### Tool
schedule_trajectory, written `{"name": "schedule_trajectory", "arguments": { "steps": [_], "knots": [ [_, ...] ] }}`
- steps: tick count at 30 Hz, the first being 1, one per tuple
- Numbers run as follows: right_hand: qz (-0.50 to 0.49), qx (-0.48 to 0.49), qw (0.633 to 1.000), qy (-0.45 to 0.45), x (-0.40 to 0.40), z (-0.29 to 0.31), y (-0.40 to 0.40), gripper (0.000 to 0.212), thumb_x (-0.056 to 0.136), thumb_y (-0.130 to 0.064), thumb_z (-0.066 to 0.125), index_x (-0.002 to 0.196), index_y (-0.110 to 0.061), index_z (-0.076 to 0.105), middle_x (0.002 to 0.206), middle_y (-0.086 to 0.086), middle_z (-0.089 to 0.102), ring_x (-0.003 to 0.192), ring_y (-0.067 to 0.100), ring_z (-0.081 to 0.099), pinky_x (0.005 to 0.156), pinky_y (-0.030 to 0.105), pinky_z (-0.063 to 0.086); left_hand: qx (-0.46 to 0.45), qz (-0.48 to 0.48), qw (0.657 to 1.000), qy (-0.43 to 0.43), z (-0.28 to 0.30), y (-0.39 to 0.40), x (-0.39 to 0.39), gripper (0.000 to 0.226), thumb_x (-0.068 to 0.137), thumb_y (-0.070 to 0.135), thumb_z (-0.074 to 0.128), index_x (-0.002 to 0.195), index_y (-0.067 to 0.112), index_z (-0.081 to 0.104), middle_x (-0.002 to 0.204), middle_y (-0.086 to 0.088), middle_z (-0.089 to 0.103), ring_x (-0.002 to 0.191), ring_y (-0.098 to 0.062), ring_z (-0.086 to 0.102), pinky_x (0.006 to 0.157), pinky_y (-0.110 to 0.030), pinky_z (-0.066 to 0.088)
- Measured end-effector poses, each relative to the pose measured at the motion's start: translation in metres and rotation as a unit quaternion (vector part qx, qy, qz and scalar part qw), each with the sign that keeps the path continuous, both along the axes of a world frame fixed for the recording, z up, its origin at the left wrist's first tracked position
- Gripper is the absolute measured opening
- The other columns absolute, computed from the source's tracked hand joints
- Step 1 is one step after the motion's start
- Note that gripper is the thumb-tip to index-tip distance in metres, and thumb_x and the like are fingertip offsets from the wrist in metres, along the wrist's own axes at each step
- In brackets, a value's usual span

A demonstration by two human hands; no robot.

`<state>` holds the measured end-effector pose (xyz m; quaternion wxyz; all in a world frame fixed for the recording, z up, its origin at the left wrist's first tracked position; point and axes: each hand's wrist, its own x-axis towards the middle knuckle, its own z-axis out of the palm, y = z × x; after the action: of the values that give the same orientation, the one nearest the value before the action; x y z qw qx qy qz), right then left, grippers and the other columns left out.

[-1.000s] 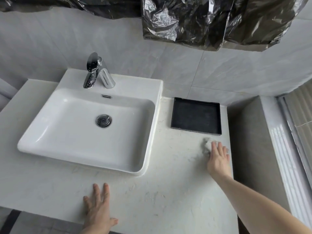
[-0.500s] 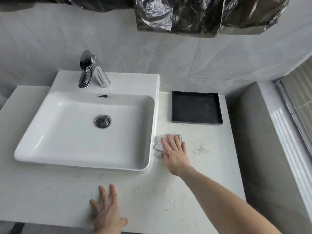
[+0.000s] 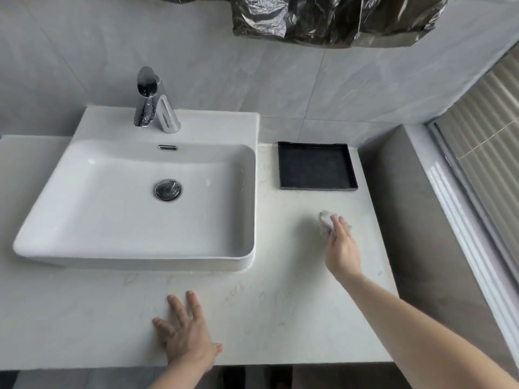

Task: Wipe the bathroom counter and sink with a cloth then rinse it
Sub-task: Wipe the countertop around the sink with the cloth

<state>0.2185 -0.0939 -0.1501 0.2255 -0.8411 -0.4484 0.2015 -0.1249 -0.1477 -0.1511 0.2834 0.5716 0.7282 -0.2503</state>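
Note:
A white marble counter carries a white rectangular sink with a chrome faucet at its back. My right hand presses a small grey cloth flat onto the counter to the right of the sink, below the black tray; its fingers lie straight over the cloth and the image is blurred there. My left hand rests flat on the counter near the front edge, fingers spread, holding nothing.
A shallow black tray sits at the back right of the counter. A grey ledge and a window frame border the right side. Dark crumpled plastic sheeting hangs from above against the tiled wall.
My right hand slid the cloth from the far right over to the sink's edge, then back to the right below the tray. My left hand stayed on the counter front.

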Motion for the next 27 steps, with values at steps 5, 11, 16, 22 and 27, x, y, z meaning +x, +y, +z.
{"name": "schedule_trajectory", "arguments": {
  "steps": [5,11,16,22,27],
  "knots": [
    [0.214,-0.014,0.977,0.019,-0.102,-0.018,-0.003,0.055,0.102,-0.012,0.035,0.157,-0.015,0.035,0.167,0.011,0.023,0.157,0.033,0.012,0.126,0.035,0.006,0.002,0.000,1.000,0.003,-0.002,0.000,0.000,0.134,0.078,0.060,0.073,0.151,0.024,-0.033,0.159,-0.012,-0.038,0.147,-0.058,-0.005,0.122,-0.052,0.021],
    [0.227,-0.048,0.971,-0.062,-0.057,-0.047,-0.037,0.063,0.106,-0.019,0.029,0.164,-0.029,0.006,0.167,-0.006,-0.015,0.154,0.020,-0.020,0.128,0.044,-0.005,0.013,-0.008,1.000,0.009,-0.004,-0.001,-0.002,0.134,0.077,0.061,0.074,0.152,0.024,-0.032,0.160,-0.013,-0.036,0.147,-0.057,-0.003,0.123,-0.052,0.017],
    [0.044,-0.088,0.993,-0.065,0.063,-0.039,-0.057,0.055,0.105,-0.020,0.028,0.160,-0.012,0.022,0.168,0.014,0.017,0.155,0.037,0.012,0.125,0.050,0.015,0.013,-0.003,1.000,-0.003,-0.004,-0.003,0.000,0.133,0.078,0.056,0.076,0.152,0.027,-0.031,0.159,-0.010,-0.039,0.147,-0.056,-0.009,0.119,-0.051,0.030],
    [-0.006,0.011,0.999,-0.043,0.066,0.001,-0.044,0.044,0.102,-0.007,0.029,0.136,-0.026,0.049,0.157,0.003,0.041,0.141,0.034,0.043,0.096,0.039,0.047,0.016,-0.012,1.000,0.004,0.002,-0.003,0.002,0.132,0.078,0.059,0.074,0.153,0.027,-0.030,0.160,-0.009,-0.037,0.148,-0.056,-0.006,0.116,-0.048,0.036],
    [0.170,0.040,0.984,0.020,-0.030,-0.017,-0.023,0.050,0.105,-0.007,0.031,0.153,-0.020,0.041,0.165,0.006,0.030,0.155,0.028,0.020,0.124,0.034,0.022,0.015,-0.011,1.000,0.001,0.005,-0.003,0.002,0.133,0.078,0.059,0.075,0.152,0.028,-0.031,0.160,-0.008,-0.038,0.148,-0.055,-0.007,0.115,-0.049,0.037]
  ]
}}
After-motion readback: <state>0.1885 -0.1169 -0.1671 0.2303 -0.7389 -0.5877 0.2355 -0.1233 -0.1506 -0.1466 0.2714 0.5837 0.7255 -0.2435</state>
